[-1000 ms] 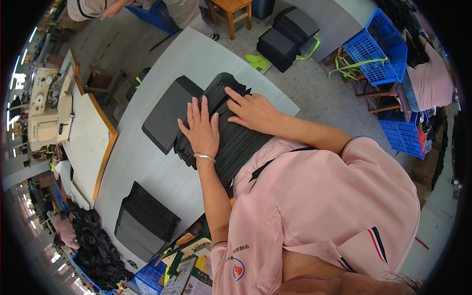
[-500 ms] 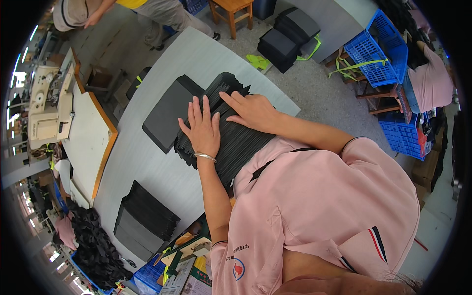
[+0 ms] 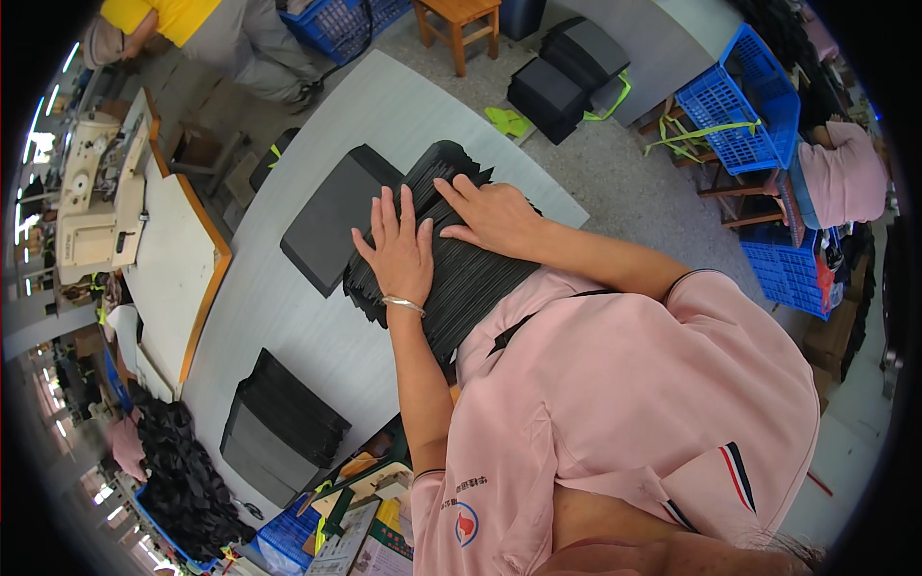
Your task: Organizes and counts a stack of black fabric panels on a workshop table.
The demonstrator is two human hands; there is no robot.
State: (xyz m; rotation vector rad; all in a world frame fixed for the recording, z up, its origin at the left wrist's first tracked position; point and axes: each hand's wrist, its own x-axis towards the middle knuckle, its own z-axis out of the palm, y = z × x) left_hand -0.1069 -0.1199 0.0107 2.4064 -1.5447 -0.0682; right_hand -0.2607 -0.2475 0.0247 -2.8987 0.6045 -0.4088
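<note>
A thick stack of thin black sheets (image 3: 480, 288) leans fanned out on the table against my front, its many edges showing. My left hand (image 3: 399, 257), with a bracelet at the wrist, lies flat on the stack's left part, fingers stretched out. Across the upper part rests my right hand (image 3: 495, 219), its index finger and thumb apart over a gap between the sheets. Neither hand is closed round anything. Directly beyond my left fingers lies another pile of flat black pieces (image 3: 336, 216). A further black pile (image 3: 283, 427) is spread at the near left.
The pale table (image 3: 259, 307) curves under the piles. A sewing machine (image 3: 96, 211) stands on a worktop to the left. Black bundles (image 3: 567, 82) lie on the floor beyond the table. Blue crates (image 3: 735, 106) stand at the right. A person in yellow (image 3: 182, 19) bends at the far left.
My hands stay almost in the same place on the stack. At the far left the person in yellow has bent lower and come further into view.
</note>
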